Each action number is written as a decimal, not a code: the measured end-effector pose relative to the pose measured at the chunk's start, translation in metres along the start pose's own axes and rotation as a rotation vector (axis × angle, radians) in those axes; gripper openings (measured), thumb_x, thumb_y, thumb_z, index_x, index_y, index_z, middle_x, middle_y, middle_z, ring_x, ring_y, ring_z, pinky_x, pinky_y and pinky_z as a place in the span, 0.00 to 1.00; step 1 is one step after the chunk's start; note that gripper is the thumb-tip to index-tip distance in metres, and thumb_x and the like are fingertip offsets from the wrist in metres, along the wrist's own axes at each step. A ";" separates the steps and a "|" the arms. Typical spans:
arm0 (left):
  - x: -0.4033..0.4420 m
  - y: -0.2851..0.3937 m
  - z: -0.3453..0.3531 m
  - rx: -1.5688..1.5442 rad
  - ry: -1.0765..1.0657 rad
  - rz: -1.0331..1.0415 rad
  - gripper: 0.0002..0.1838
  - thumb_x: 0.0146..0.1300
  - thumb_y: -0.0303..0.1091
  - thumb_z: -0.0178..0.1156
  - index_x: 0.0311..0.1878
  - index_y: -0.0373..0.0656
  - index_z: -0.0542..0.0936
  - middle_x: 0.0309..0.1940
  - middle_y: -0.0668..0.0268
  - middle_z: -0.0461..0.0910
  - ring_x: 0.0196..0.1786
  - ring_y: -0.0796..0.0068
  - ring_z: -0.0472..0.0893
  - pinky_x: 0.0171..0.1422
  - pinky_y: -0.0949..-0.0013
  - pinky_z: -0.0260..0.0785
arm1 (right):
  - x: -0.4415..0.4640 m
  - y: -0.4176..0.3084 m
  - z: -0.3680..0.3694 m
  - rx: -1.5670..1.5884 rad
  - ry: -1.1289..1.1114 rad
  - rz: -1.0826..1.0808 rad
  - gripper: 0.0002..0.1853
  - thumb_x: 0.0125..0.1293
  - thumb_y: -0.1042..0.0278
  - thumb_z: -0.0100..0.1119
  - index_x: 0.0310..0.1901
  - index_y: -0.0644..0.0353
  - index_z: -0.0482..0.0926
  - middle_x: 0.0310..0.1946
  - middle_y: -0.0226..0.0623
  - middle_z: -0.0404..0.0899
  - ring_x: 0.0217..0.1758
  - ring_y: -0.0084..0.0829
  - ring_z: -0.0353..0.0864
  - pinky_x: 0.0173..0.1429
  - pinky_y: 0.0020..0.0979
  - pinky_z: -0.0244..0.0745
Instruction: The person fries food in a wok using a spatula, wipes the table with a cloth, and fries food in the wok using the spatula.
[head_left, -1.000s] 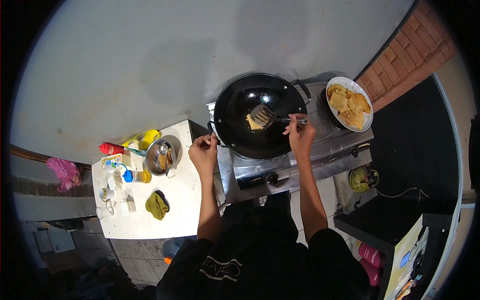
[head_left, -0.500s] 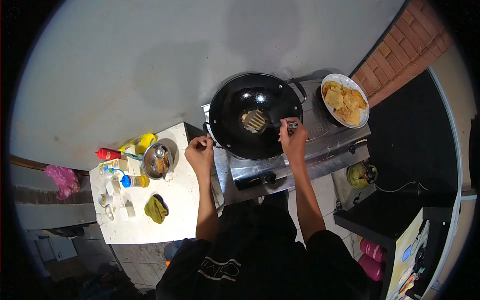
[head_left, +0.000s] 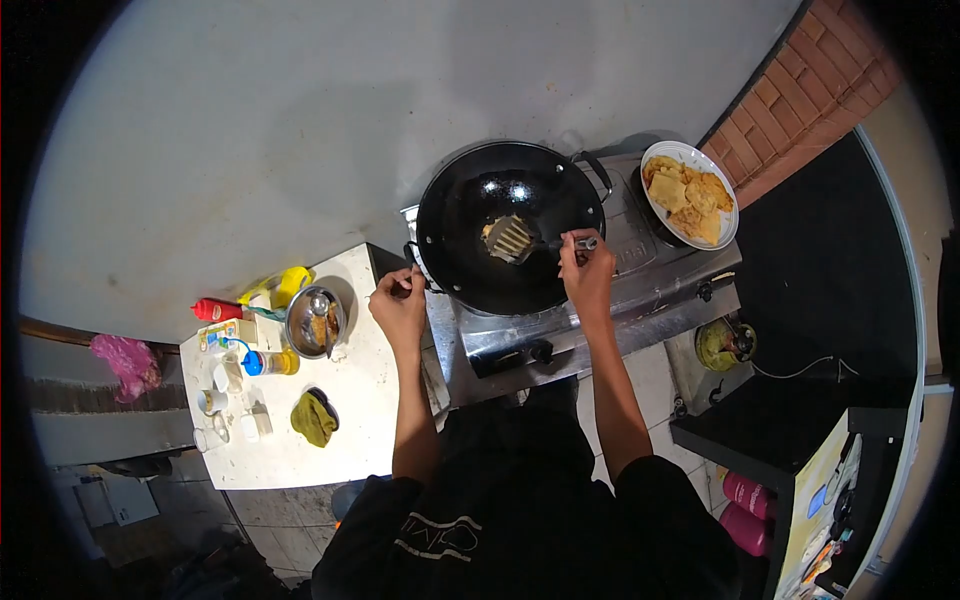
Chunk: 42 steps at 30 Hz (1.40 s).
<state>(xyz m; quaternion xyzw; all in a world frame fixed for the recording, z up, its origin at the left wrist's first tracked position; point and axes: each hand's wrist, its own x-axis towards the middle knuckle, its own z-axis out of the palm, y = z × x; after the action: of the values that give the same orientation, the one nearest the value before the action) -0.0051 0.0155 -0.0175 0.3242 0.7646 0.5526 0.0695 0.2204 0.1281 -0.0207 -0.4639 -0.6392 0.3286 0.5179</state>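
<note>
A black wok (head_left: 480, 180) stands on the steel gas stove (head_left: 630, 320). My left hand (head_left: 400, 303) is closed at the wok's left handle, its fingers pinched on the handle or a cloth there, too small to tell. My right hand (head_left: 588, 268) is wrapped round the handle of a slotted spatula (head_left: 510, 240). The spatula's head lies flat over a small piece of yellowish food (head_left: 489, 231) in the wok, covering most of it. Right of the wok, a white plate (head_left: 735, 222) holds several golden fried pieces (head_left: 688, 198).
On the white table (head_left: 360, 430) at the left are a metal bowl (head_left: 340, 312) with food and a spoon, a red bottle (head_left: 217, 309), a blue-capped oil bottle (head_left: 272, 362) and a green cloth (head_left: 313, 420). A green gas cylinder (head_left: 716, 347) stands below the stove's right side.
The spatula has moved slightly left and down, from beside the food piece to over it. My right hand has moved left with it. My left hand stays at the wok's handle.
</note>
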 end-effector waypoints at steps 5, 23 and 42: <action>-0.001 -0.010 0.001 -0.037 -0.003 0.043 0.12 0.59 0.32 0.68 0.30 0.30 0.81 0.22 0.63 0.80 0.26 0.81 0.76 0.32 0.76 0.68 | -0.003 -0.007 -0.006 0.113 -0.014 0.128 0.08 0.69 0.72 0.58 0.37 0.70 0.77 0.23 0.37 0.79 0.21 0.20 0.77 0.23 0.24 0.72; -0.005 -0.007 0.001 0.038 0.027 0.021 0.13 0.60 0.35 0.68 0.30 0.31 0.84 0.23 0.61 0.81 0.25 0.77 0.78 0.32 0.72 0.69 | 0.004 -0.012 -0.003 0.116 0.000 0.045 0.07 0.67 0.74 0.58 0.37 0.71 0.77 0.19 0.36 0.78 0.19 0.21 0.78 0.21 0.24 0.75; -0.011 -0.009 0.001 0.053 0.027 -0.029 0.14 0.57 0.36 0.69 0.32 0.31 0.85 0.19 0.63 0.76 0.19 0.79 0.73 0.26 0.73 0.64 | 0.043 -0.044 -0.033 0.011 -0.100 0.059 0.08 0.68 0.71 0.59 0.37 0.69 0.78 0.19 0.35 0.77 0.20 0.20 0.76 0.23 0.26 0.69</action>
<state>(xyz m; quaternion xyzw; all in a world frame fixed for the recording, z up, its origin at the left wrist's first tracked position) 0.0002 0.0084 -0.0283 0.3074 0.7846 0.5352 0.0587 0.2396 0.1502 0.0423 -0.4628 -0.6483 0.3701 0.4781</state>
